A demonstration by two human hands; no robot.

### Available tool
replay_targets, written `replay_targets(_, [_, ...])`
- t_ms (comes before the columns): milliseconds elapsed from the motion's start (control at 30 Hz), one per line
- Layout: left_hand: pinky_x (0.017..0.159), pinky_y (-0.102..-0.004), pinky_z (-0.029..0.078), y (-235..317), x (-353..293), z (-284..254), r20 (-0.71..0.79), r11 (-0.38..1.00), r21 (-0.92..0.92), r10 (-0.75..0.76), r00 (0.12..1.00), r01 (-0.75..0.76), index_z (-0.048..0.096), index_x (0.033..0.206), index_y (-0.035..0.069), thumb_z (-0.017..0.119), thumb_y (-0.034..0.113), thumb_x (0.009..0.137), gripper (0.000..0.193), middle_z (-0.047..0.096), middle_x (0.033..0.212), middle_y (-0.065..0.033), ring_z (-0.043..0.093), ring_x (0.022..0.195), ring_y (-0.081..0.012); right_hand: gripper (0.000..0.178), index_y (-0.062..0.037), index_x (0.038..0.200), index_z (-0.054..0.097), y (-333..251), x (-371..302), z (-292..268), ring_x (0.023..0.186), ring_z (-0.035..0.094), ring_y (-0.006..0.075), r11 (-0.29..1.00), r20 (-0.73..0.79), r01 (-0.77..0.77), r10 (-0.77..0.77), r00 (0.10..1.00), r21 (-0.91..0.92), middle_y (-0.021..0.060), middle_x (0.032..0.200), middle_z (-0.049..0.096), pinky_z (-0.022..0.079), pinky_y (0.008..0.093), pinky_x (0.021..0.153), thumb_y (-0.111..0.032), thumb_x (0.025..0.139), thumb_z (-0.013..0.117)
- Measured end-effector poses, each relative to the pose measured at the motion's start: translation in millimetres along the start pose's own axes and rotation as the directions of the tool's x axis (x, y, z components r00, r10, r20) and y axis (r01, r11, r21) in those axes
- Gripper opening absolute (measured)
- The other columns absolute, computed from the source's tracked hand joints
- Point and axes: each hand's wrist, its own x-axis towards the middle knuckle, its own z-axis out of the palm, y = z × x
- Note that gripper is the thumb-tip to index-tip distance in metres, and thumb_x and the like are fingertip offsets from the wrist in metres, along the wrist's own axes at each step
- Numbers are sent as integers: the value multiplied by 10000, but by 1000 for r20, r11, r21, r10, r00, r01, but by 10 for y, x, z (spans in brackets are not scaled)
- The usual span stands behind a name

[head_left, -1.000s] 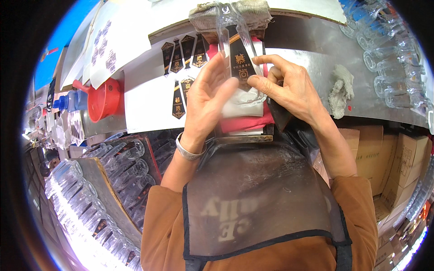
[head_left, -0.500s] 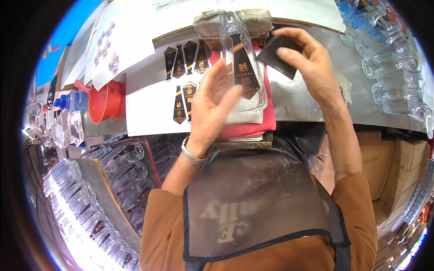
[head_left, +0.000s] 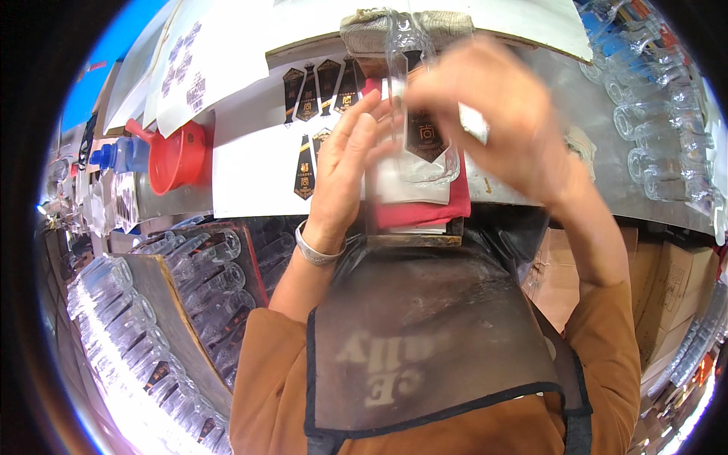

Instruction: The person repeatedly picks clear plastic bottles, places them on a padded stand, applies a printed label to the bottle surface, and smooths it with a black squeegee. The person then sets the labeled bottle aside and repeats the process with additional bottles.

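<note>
A clear glass bottle lies with its neck on a wrapped cloth rest and its body over white and pink cloth. A black tie-shaped label with gold print is on its upper face. My left hand is beside the bottle's left side, fingers stretched out and holding nothing; I cannot tell if they touch the glass. Blurred by motion, my right hand is curled over the upper part of the label. The flat black scraper it held half a second ago is hidden behind the hand now.
Several black labels lie on a white sheet to the left. Farther left stand a red dipper and a blue-capped bottle. Glass bottles fill crates at lower left and line the right side. Cardboard boxes stand at right.
My right hand has swung left from beside the bottle to over the label, hiding the scraper. My left hand stays by the bottle, its fingers drawn closer together. The view has shifted slightly.
</note>
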Motion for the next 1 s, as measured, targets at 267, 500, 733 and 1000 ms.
replay_targets(267, [1030,-397,485,10,26,-5,0,998,57,27,1000,-27,396,1479,-64,478,403,1067,628,508,1451,-232,562,1293,-296,325,-73,962,653,-221,-445,-28,826,632,239,991,-89,-116,121,989,63,43,935,669,524,363,699,40,659,686])
replay_targets(500, [1015,-386,492,24,17,-25,26,996,82,15,1000,-17,391,1485,-60,450,411,1074,628,563,1397,-241,590,1258,-302,308,-10,1068,681,-210,-348,-129,793,651,292,936,66,-271,263,963,226,125,939,704,524,371,715,59,768,671])
replay_targets(733, [914,-337,535,207,337,100,-17,968,235,97,995,-90,511,1359,-81,582,413,1021,603,659,1238,-205,662,1092,-215,280,-30,1183,680,646,281,-16,914,693,202,954,-231,-293,271,934,-69,138,1039,716,534,295,836,-77,908,661])
replay_targets(1000, [705,-272,531,258,802,223,-211,847,531,129,969,3,631,1041,-99,781,455,842,608,727,841,-133,674,758,-138,223,-10,1131,682,426,-62,-113,910,641,101,547,-81,-550,752,655,631,14,1007,705,518,257,836,-125,990,553])
